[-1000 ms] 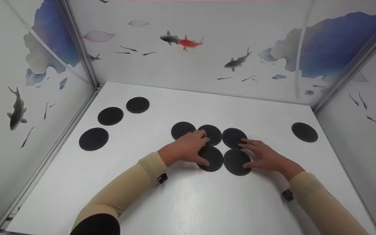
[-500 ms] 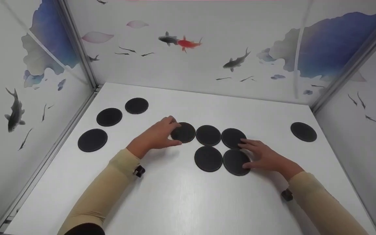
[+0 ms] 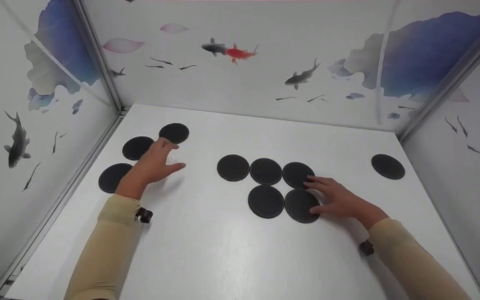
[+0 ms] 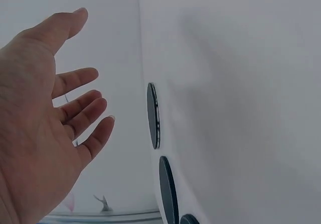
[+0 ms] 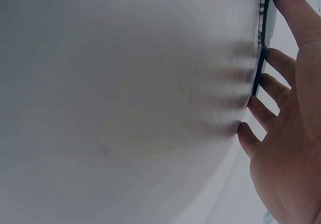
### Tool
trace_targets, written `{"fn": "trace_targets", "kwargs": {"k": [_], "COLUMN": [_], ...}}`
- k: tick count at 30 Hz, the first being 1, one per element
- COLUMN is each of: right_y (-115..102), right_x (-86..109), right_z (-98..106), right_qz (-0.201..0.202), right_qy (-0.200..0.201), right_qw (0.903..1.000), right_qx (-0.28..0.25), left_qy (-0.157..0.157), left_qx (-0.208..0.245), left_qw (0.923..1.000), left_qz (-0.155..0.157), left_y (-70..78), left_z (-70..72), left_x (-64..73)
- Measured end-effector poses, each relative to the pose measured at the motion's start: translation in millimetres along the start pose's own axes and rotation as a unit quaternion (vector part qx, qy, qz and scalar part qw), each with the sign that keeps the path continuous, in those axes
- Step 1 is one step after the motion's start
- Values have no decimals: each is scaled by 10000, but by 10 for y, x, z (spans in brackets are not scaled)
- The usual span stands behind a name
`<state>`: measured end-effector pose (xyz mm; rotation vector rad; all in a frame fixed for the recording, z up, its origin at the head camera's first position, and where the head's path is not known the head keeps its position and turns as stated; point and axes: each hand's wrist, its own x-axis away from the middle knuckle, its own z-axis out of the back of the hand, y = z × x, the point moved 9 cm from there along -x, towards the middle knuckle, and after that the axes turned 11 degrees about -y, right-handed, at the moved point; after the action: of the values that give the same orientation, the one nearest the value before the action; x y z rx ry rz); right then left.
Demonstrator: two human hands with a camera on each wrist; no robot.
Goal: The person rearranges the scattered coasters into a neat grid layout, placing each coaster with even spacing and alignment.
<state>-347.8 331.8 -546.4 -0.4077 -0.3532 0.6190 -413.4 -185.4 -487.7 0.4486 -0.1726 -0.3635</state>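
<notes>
My left hand hovers over the table's left side with thumb and fingers spread and nothing held. Its fingertips overlap the near edge of the far-left black round coaster in the head view. The hand and wrist partly cover two more, a middle coaster and a nearer coaster. My right hand rests at the right side of a cluster, fingertips on an upper coaster and thumb on a lower coaster. In the left wrist view, my palm faces a standing-off coaster.
The cluster also holds a left-end coaster, a middle coaster and a lower-left coaster, lying flat edge to edge. A lone coaster lies at the far right. Printed panels wall in the white table.
My left hand has left the cluster, passing over its left-end coaster and moving left to the far-left coasters. The right hand has stayed in place. The coasters lie where they were.
</notes>
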Motion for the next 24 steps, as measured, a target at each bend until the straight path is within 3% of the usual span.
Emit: {"fn": "trace_targets", "kwargs": {"k": [9,13,19,24], "right_y": [10,21,32,41], "right_x": [-10,-14,-8,-6], "right_z": [-14,-11,-8,-22], "right_qz": [-132,-181,-213,-190], "right_qy": [-71,-96,-91,-78], "right_qw": [9999,9998,9997,9998], "right_qx": [14,48,16,-1], "left_qy": [109,296,641,763], "left_qx": [208,285,369,310], "left_qw": [9987,9968,9917,9882], "left_qz": [459,691,1051,1289], "left_y": [-492,-663,-922,-1097], "left_z": [90,141,258,275], "left_x": [169,205,182,139]}}
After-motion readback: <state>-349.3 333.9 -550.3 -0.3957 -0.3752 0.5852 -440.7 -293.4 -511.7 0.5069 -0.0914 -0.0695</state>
